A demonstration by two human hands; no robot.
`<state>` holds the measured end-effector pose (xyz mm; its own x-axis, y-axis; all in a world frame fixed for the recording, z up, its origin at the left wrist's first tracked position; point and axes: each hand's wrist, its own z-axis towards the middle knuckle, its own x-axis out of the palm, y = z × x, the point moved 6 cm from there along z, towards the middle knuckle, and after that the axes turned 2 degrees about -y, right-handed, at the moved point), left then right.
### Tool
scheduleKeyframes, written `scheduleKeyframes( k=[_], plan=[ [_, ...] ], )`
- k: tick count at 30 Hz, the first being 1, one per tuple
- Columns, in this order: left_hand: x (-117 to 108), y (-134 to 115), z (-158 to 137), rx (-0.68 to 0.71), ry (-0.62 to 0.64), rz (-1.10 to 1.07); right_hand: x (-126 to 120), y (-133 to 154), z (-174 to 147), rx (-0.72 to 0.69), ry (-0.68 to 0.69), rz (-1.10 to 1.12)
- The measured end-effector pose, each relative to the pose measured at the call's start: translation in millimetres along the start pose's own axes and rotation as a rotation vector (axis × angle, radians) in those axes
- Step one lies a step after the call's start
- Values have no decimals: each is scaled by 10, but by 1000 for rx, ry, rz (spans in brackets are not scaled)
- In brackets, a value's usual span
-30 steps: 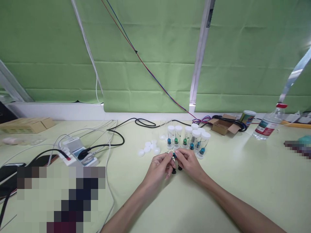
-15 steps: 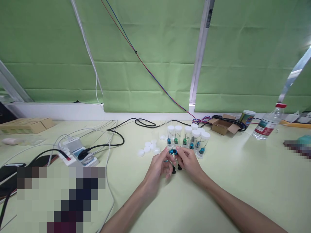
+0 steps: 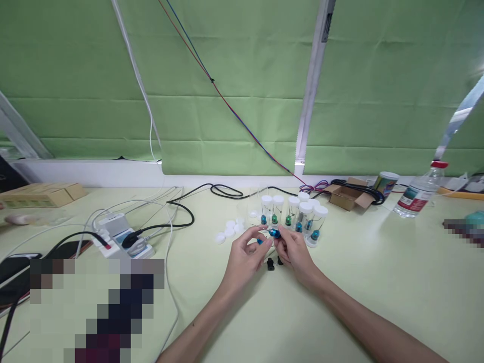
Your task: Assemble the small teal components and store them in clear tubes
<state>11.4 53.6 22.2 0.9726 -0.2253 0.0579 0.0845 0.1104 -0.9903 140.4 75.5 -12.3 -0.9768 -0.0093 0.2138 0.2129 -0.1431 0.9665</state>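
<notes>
My right hand (image 3: 297, 249) pinches a small shiny blue metal part (image 3: 275, 233) between thumb and fingertips. A thin wire runs leftward from around it. My left hand (image 3: 245, 254) meets it from the left, thumb and index finger curled close to the part's end. Between those left fingers shows a second blue piece (image 3: 259, 241), mostly covered by the hand. Just below the hands, small black pieces (image 3: 270, 264) lie on the table. Behind them stand several clear tubes with white caps (image 3: 320, 212), holding blue or green parts with thin wires.
Loose white caps (image 3: 229, 232) lie left of the tubes. A power strip (image 3: 113, 229) with plugs and cables is at left. Toward the back right are an open cardboard box (image 3: 342, 196), a printed canister (image 3: 385, 182) and a water bottle (image 3: 418, 194). A black cable crosses the back.
The blue part in my right hand has shifted slightly right and up, and turned. My left hand has rotated, its curled fingers now higher and the thumb nearer the part.
</notes>
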Motion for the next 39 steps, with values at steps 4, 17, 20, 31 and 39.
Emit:
scheduleKeyframes(
  k=[4, 17, 20, 31, 39],
  plan=[
    [-20, -15, 4, 61, -37, 104, 31, -13, 5, -8, 27, -11],
    [-52, 28, 28, 116, -102, 168, 113, -28, -30, -34, 118, -87],
    [-54, 27, 28, 123, -114, 162, 106, -21, -25, -52, 113, -117],
    [-149, 76, 69, 112, -221, 25, -76, 126, 18, -221, -49, -357],
    [-248, 274, 128, -69, -306, -120, -123, 211, 6, -391, -146, -742]
  ],
)
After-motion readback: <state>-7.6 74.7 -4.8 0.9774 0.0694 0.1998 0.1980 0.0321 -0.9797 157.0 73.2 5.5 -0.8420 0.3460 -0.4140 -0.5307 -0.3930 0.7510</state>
